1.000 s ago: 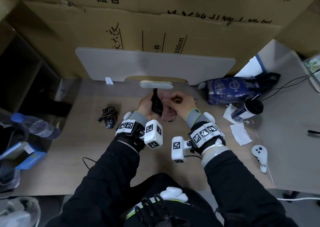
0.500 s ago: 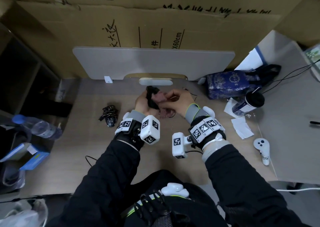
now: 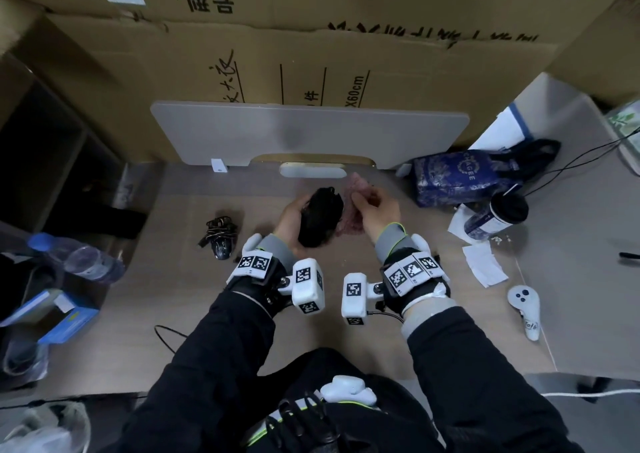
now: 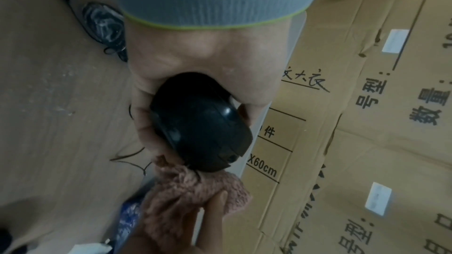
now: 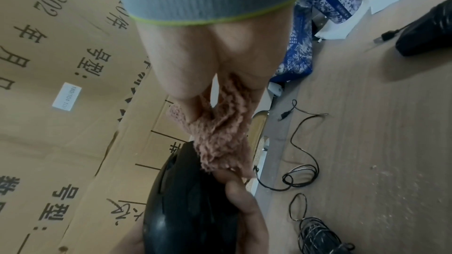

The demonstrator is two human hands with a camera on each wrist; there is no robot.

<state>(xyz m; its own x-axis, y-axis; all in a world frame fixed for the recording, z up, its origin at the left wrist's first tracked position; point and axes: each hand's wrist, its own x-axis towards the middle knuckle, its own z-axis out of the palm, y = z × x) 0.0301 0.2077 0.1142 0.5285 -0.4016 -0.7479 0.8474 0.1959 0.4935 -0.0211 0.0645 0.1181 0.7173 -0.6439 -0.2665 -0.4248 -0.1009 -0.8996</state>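
Observation:
My left hand grips a black computer mouse above the middle of the desk, its glossy top turned up; the left wrist view shows the mouse cupped in my palm with the thumb along one side. My right hand pinches a fuzzy pink cloth bunched between thumb and fingers, just right of the mouse. In the right wrist view the cloth hangs against the front end of the mouse. The mouse's thin black cable trails loose on the desk.
A second black mouse with its cord wound up lies left of my hands. A grey board leans on cardboard boxes at the back. At the right are a blue patterned bag, a cup, paper scraps and a white controller.
The mouse has been turned in my left hand from edge-on to top-up. My right hand with the pink cloth has shifted off the mouse to its right side.

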